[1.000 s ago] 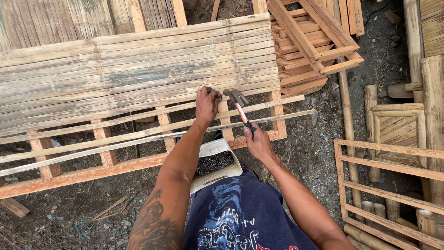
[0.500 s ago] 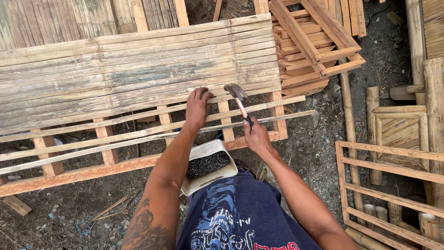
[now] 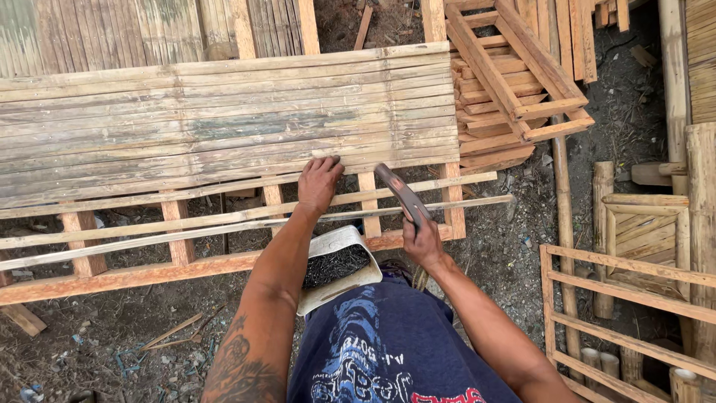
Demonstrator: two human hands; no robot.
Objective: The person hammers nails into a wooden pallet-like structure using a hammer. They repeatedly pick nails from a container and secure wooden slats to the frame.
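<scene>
1. Since the earlier frame, my left hand point(image 3: 319, 183) has slid leftward along the slat edge, and the hammer point(image 3: 401, 194) has tilted back, its head now off the wood.
2. I see the bamboo slat panel point(image 3: 224, 119) as grey-brown weathered strips laid side by side across an orange-toned wooden frame point(image 3: 179, 235), filling the view from 9 to 12 o'clock.
3. Two loose thin slats point(image 3: 149, 237) lie across the frame's bare lower part, below the nailed strips.
4. A white container of dark nails point(image 3: 337, 265) sits at centre, just at my lap, partly under the left forearm.
5. Bare dirt ground point(image 3: 514, 254) with scraps lies all round; stacked wooden frames point(image 3: 514, 89) sit at 1 o'clock, and bamboo frames point(image 3: 634, 298) stand at 3 to 4 o'clock.
6. Left hand: fingers curled, tips pressed down on the panel's lowest slat edge; whether it pinches a nail I cannot tell.
7. Right hand point(image 3: 424, 242): fist wrapped tight round the hammer handle, head raised toward 11 o'clock, just right of the left hand.
</scene>
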